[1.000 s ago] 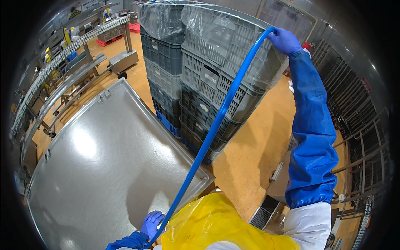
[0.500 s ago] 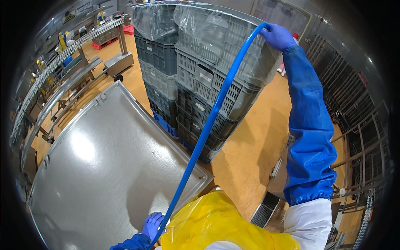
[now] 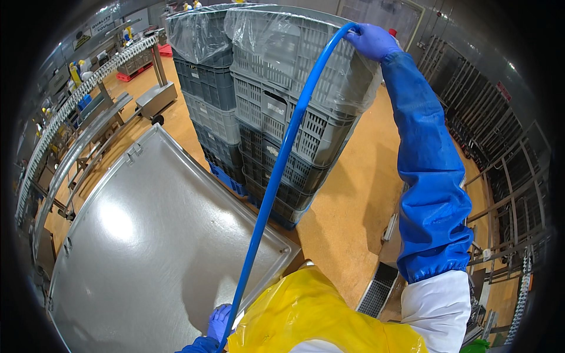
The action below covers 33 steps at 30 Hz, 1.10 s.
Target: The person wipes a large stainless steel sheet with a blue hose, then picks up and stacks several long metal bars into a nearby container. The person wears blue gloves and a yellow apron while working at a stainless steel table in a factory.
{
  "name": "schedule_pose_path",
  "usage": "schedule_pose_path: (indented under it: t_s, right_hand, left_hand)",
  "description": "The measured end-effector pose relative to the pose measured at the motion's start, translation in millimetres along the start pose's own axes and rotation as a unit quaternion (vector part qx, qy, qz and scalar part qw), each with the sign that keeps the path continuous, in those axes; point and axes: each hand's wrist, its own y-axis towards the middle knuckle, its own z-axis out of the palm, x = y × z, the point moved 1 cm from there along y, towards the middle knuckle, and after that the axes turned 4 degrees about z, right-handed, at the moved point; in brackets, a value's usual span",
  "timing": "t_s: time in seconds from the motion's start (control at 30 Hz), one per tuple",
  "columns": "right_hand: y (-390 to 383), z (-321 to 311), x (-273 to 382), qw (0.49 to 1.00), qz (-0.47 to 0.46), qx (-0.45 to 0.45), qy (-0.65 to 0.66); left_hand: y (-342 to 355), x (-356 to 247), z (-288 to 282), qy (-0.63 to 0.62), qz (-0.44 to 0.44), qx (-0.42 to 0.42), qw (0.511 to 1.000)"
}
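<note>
Up high, the right hand (image 3: 372,40), in a blue glove, has its grip curled tight around the upper end of a blue hose (image 3: 276,176), at the top far edge of a grey crate stack (image 3: 294,117) whose top is lined with clear plastic film (image 3: 276,35); the arm runs back in a long blue sleeve (image 3: 432,176) to a white cuff; the hose bends over at the hand and drops in one long line down across the front of the crates to the near edge of the steel desk (image 3: 147,247), where the left hand (image 3: 219,322), also blue-gloved, touches it beside a yellow apron (image 3: 306,317); whether that grip is closed on the hose I cannot tell, since the fingers are partly hidden; a second, darker crate stack (image 3: 206,100) stands just beside the first, touching it on the left; both rest on a tan floor (image 3: 353,194); a curved conveyor (image 3: 76,94) runs well beyond the desk's far left corner; a floor drain grate (image 3: 379,291) lies near the apron's right side.
</note>
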Motion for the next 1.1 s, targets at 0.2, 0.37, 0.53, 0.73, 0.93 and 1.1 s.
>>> schedule_pose_path:
  t_s: [0.2,0.37,0.53,0.73,0.93,1.1]
  right_hand:
    - [-1,1,1,1.000,0.008,0.003,-0.005]
    - [-3,-1,4,1.000,0.001,-0.007,-0.006]
    - [-3,-1,5,1.000,0.003,-0.007,-0.008]
    - [0,1,0,1.000,-0.005,-0.003,-0.005]
    - [9,4,-8,1.000,-0.012,0.000,0.010]
    - [-6,-1,8,0.998,-0.037,-0.018,0.042]
  left_hand:
    - [-1,-15,2,0.063,0.027,-0.007,0.998]
    - [-3,-20,0,0.025,-0.001,-0.009,1.000]
    - [-3,-18,0,-0.014,0.002,-0.013,1.000]
    - [0,-7,5,-0.028,-0.004,-0.012,1.000]
    - [6,-10,16,-0.010,-0.006,-0.017,1.000]
    - [-9,-27,-2,0.077,-0.022,-0.020,0.997]
